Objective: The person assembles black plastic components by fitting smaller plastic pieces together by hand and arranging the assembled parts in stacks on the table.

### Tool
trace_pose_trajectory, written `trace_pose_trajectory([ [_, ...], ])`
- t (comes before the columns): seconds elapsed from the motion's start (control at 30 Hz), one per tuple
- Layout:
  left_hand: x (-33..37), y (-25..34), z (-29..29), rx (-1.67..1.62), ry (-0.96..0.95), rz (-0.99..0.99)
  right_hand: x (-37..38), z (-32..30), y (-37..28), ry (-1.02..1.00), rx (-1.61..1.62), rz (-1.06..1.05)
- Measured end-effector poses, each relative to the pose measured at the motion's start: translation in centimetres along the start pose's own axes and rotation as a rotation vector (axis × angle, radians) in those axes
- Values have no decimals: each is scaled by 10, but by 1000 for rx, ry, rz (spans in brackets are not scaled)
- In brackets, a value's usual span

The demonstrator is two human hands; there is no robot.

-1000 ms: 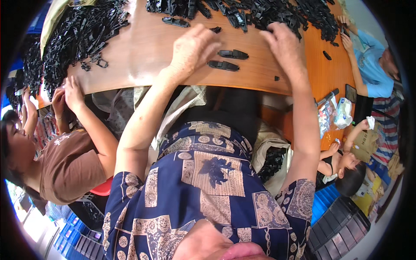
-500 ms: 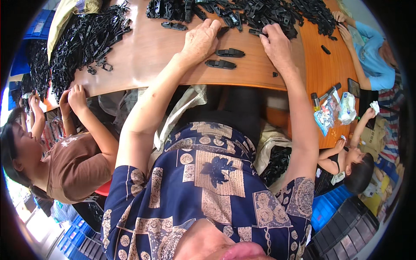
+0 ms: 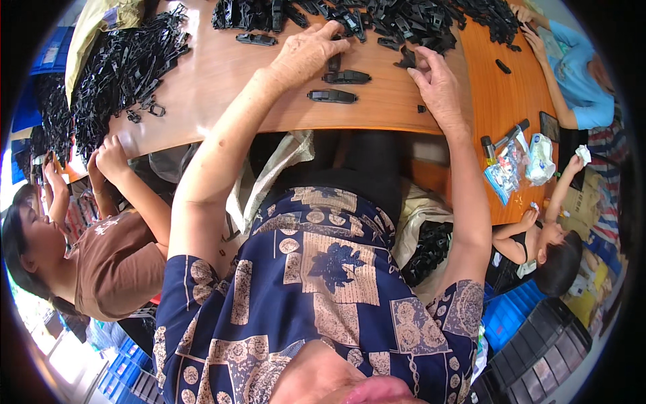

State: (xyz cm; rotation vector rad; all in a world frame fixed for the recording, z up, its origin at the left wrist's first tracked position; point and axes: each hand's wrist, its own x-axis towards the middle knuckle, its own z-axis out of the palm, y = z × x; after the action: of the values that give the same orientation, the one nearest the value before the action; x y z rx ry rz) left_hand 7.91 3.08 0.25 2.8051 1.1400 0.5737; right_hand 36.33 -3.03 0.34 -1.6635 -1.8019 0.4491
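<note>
My left hand (image 3: 306, 57) reaches over the table, bent fingers around a black plastic part (image 3: 334, 63); the hand partly hides it. Just nearer me, two long black plastic clips (image 3: 346, 77) lie one before the other, roughly parallel. On the right, my right hand (image 3: 439, 86) has its thumb and fingertips at a dark plastic piece (image 3: 407, 58) by the pile's near edge; its exact shape is unclear. A tiny black piece (image 3: 422, 108) lies left of my right wrist. Beyond both hands spreads a heap of black plastic parts (image 3: 410, 27).
Another black heap (image 3: 128, 74) covers the table's left side beside a person in a brown shirt (image 3: 121, 262). At right are a person in a blue shirt (image 3: 579, 71), a child (image 3: 548, 242), a plastic bag (image 3: 505, 172) and a phone (image 3: 549, 126). Stacked crates (image 3: 538, 343) stand lower right.
My right hand has drawn back slightly toward me, a dark piece now showing at its fingertips. My left hand's fingers have shifted, and its part now shows below them. The view has shifted slightly.
</note>
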Motion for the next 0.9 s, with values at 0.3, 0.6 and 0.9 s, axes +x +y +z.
trace_pose_trajectory([
  [0.3,9,-4,0,-1,-67,26,17,-11,2,-55,-439,-525],
  [0.6,-9,14,4,-163,-5,-22,19,-12,-27,-553,328,281],
  [0.9,-11,10,5,-345,39,-129,18,-14,-22,-269,-281,-438],
])
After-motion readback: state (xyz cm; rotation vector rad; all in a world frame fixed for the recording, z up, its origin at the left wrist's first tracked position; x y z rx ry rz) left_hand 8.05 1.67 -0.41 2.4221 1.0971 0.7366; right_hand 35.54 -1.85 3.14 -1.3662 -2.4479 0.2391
